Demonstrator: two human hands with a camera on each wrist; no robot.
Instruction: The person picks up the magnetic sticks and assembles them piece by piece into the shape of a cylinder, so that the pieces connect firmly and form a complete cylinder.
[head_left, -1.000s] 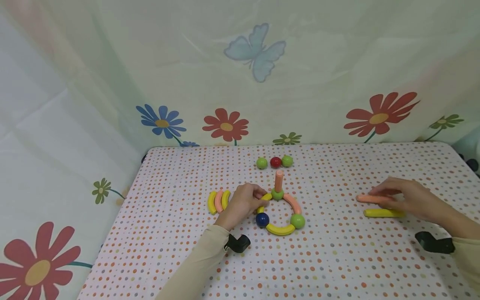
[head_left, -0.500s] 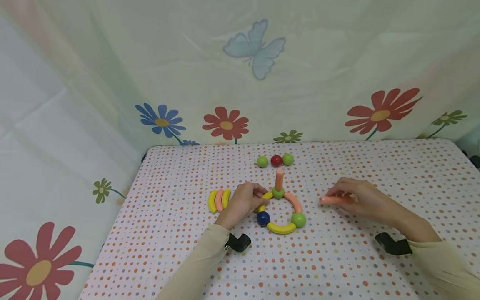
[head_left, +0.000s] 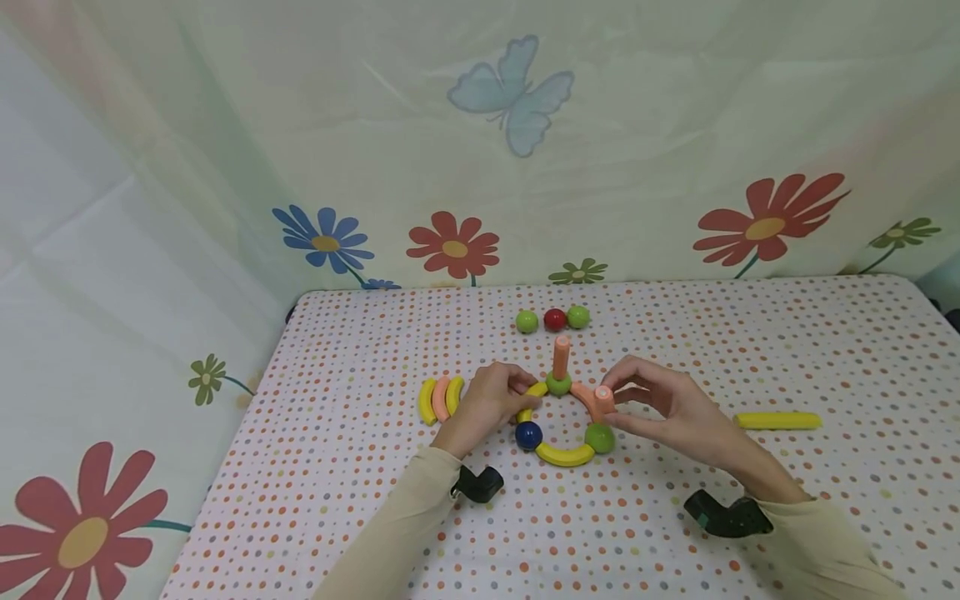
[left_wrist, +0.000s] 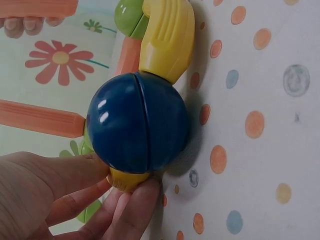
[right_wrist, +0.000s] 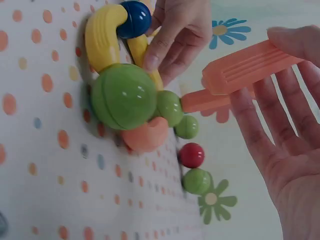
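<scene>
On the table a ring of curved rods and balls lies in front of me. My left hand (head_left: 487, 404) pinches the ring's left yellow curved rod (left_wrist: 127, 181), beside the blue ball (head_left: 528, 436). From the rear green ball (head_left: 558, 383) an orange straight rod (head_left: 561, 358) stands upright. My right hand (head_left: 667, 412) holds another orange straight rod (right_wrist: 255, 67) between thumb and fingers. It is raised above the ring's right side, apart from the right green ball (right_wrist: 125, 96). An orange curved rod (head_left: 581, 395) and a front yellow curved rod (head_left: 564, 455) meet that ball.
Behind the ring lie a loose green ball (head_left: 527, 322), a red ball (head_left: 555, 319) and a second green ball (head_left: 578, 317). Left of my left hand are yellow curved rods (head_left: 427, 402) and an orange curved rod (head_left: 441, 398). A yellow straight rod (head_left: 778, 421) lies at right.
My right hand has lifted the orange straight rod from beside the yellow one and carried it left to the ring, turning it more upright. My left hand has stayed on the ring.
</scene>
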